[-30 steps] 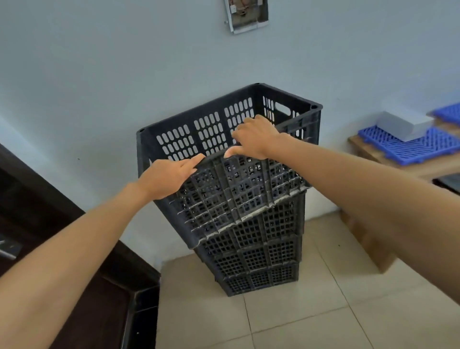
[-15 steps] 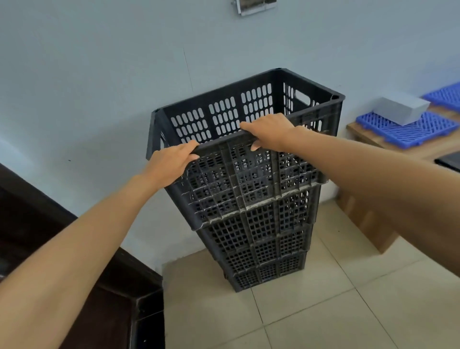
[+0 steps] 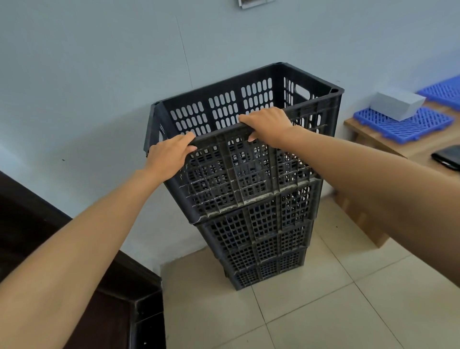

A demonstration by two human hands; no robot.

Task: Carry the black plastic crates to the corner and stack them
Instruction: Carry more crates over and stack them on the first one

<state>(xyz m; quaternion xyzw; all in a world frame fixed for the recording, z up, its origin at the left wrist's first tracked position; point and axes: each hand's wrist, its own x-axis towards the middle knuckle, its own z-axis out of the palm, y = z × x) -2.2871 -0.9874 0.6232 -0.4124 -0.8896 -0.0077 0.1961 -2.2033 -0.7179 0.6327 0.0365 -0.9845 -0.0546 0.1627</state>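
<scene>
Far left: dark wooden door frame (image 3: 139, 311), set against the pale wall (image 3: 74, 74) and reaching down to the tiled floor (image 3: 323, 311). Next along, left grip (image 3: 169, 155), curled round the near rim of the top crate (image 3: 249, 179) close to its left corner, with the thumb up on the rim. Black, slotted, open side up, seated in the stack of black crates (image 3: 261, 239) beneath, on the floor against the wall and just beside the door frame. Further along the same near rim, right grip (image 3: 268, 127), likewise clamped on the top crate, with fingers hooked over the edge and the thumb tucked under the outer lip. Bare forearms, both stretched forward. High on the wall, cut off by the upper edge, part of a wall fixture (image 3: 251, 3). To the right, apart from the stack, a wooden tabletop (image 3: 418, 147) with blue grid panels (image 3: 398, 124), a pale grey block (image 3: 395, 102) resting on one of them, and a flat black object (image 3: 448, 157), partly out of view at the right edge.
</scene>
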